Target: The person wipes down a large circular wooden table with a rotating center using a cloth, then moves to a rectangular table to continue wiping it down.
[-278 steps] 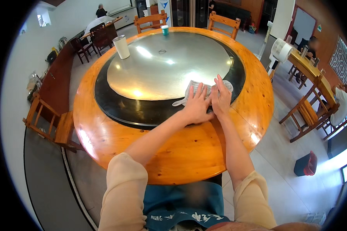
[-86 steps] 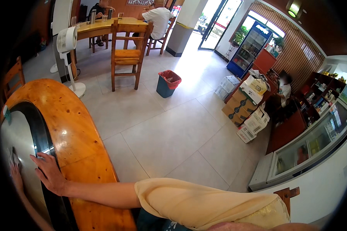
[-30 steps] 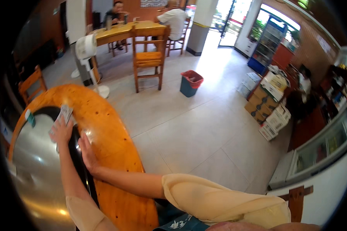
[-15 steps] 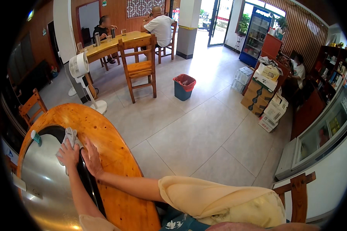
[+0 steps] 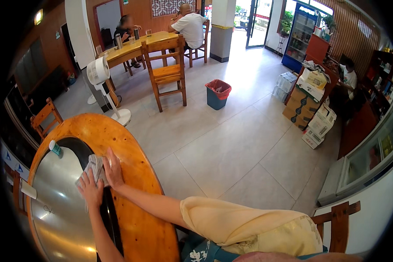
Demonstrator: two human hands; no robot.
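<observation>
A crumpled grey cloth (image 5: pixel 96 167) lies bunched over the black rim (image 5: pixel 76 146) between the table's metal centre and its wooden border. My left hand (image 5: pixel 91 191) holds the cloth down from its near side, fingers bent over it. Against the cloth's right side rests my right hand (image 5: pixel 113 171), its fingers stretched out and pointing away from me. Both hands are close together on the oval wooden table (image 5: pixel 137 196). The shiny metal plate (image 5: pixel 56 192) fills the table's middle. Part of the cloth is hidden beneath my fingers.
A small green-and-white bottle (image 5: pixel 55 149) stands at the plate's far end, and a white object (image 5: pixel 28 190) at its left edge. Beyond are a white fan (image 5: pixel 98 72), a wooden chair (image 5: pixel 167 74), a lined bin (image 5: pixel 217 99), stacked boxes (image 5: pixel 302 105) and seated people.
My hands and the cloth have moved toward me along the table rim. My right hand now meets the cloth's side. The whole view has shifted slightly.
</observation>
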